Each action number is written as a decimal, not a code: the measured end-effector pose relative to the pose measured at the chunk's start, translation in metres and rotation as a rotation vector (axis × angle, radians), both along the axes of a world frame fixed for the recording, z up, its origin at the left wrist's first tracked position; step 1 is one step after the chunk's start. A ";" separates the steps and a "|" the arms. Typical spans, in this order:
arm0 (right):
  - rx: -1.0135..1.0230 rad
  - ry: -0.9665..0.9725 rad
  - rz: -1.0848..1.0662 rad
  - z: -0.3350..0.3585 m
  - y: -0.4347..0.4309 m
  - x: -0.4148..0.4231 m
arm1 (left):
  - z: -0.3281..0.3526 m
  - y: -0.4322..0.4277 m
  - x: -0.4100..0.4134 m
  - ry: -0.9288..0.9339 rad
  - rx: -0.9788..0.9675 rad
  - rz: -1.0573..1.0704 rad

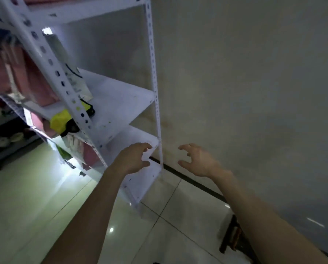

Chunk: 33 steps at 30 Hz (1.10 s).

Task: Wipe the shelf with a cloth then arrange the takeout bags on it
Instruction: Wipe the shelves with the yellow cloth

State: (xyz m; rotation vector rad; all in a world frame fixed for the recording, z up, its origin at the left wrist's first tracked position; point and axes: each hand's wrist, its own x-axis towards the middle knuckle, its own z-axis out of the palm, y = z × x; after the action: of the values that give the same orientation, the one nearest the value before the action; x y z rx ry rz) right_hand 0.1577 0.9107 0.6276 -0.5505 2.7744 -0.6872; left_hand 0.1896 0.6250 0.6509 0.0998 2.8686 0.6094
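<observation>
Both forearms reach forward, left hand and right hand empty, fingers spread, near shelf.

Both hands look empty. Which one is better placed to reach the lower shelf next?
Left, probably. The left hand is open at the front edge of the lower shelf, inside the corner post. The right hand, also open, is out past that post, before the wall.
</observation>
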 end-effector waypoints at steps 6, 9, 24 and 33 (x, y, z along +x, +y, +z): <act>0.044 0.011 0.232 -0.001 0.006 -0.012 | -0.003 0.018 0.058 0.021 -0.183 0.162; 0.058 0.060 0.359 -0.001 0.003 -0.007 | -0.005 0.027 0.091 0.039 -0.342 0.227; -0.185 -0.023 0.673 0.001 -0.098 0.008 | 0.012 -0.004 0.190 0.086 -0.384 0.603; -0.227 0.018 0.686 0.034 -0.155 -0.016 | 0.030 -0.065 0.176 0.177 -0.339 0.641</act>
State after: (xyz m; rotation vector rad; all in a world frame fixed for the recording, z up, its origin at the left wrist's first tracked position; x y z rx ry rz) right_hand 0.1419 0.7561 0.6615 -1.4542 2.2821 -0.8130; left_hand 0.3657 0.5601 0.6812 -0.8810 3.1063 0.1971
